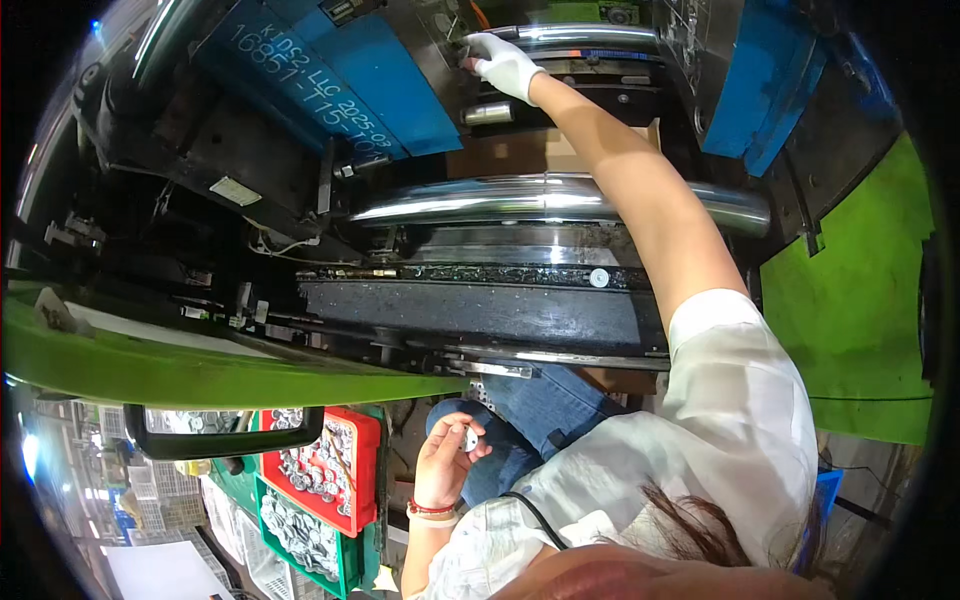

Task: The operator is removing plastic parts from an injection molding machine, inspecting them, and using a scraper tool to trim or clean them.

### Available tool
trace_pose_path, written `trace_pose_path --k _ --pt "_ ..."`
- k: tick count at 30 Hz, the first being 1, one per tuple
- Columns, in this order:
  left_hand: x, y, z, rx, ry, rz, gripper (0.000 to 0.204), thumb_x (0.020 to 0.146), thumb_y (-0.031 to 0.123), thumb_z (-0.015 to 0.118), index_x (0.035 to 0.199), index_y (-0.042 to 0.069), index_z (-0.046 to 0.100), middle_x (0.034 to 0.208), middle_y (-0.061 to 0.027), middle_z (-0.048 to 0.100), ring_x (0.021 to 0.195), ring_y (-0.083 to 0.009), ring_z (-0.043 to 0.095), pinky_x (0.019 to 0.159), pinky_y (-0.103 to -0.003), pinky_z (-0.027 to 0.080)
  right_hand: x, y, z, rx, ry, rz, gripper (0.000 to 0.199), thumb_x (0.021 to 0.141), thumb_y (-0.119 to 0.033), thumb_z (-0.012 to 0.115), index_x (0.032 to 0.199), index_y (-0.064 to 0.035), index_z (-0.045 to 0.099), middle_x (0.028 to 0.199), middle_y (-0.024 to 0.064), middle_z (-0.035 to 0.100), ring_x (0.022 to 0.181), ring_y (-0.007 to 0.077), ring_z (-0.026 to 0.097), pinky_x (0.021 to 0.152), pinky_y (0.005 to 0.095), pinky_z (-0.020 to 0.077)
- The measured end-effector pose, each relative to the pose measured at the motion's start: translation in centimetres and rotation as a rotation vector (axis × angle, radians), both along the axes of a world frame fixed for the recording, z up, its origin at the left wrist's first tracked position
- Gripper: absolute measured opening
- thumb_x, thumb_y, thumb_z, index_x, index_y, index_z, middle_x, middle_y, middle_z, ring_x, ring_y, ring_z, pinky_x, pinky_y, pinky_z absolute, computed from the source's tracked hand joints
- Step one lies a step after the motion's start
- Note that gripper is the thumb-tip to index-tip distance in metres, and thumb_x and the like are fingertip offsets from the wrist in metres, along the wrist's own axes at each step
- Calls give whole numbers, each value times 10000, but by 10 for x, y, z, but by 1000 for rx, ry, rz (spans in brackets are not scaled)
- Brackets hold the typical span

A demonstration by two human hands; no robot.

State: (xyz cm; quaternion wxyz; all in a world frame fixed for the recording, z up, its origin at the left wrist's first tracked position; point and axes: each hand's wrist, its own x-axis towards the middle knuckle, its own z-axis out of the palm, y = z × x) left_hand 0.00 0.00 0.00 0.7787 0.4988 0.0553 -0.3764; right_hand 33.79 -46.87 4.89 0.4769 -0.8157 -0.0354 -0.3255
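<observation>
1. The small round part, pale and metallic-looking, sits at the fingertips of the person's left hand, whose grip is pinched around it between thumb and fingers. Being round, it shows no clear long axis.
2. The left hand is the nearer one; the part lies well apart from the right hand, below it in the view, with a thick polished bar and a dark ledge between.
3. The left forearm rises from the lower edge, elbow bent, wrist upright with a red bracelet.
4. The right hand, in a white glove, reaches far up and leftward, arm extended over the bar, to the metal face beside the left blue block. Its fingers bend toward that face; whether its grip has hold of anything cannot be told.
5. A right blue block stands across the gap. A pale disc lies at the ledge's upper edge.
6. Left of the left hand, a red tray and a green tray hold many small metallic-looking pieces.
</observation>
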Motion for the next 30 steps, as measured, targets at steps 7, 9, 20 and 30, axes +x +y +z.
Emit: trace_pose_path --k 7,9,20,30 --pt "4 -6 -4 9 9 8 174 993 179 477 1096 58 550 984 -85 599 792 -172 593 794 -355 522 -18 10 16 -131 -68 -101 408 858 -111 619 1247 -24 528 1203 168 591 1117 289 563 954 345 433" --pt "4 -5 -4 10 12 12 175 993 181 479 1093 57 552 984 -85 600 798 -174 597 794 -353 522 -17 12 18 -206 -69 -167 410 853 -124 620 1243 -29 536 1199 172 589 1126 308 554 963 351 426" --pt "6 -8 -6 7 5 -14 187 997 195 475 1102 60 551 978 -77 597 781 -160 585 808 -355 517 -8 14 18 -118 -14 -218 399 828 -150 652 1204 -31 595 1133 167 633 1085 300 584 936 356 439" --pt "6 1 -12 72 3 4 167 990 199 480 1092 79 536 979 -72 580 764 -161 583 808 -371 525 13 14 7 497 -28 -9 236 836 -65 639 1062 -12 681 948 81 710 830 146 667 751 271 522"
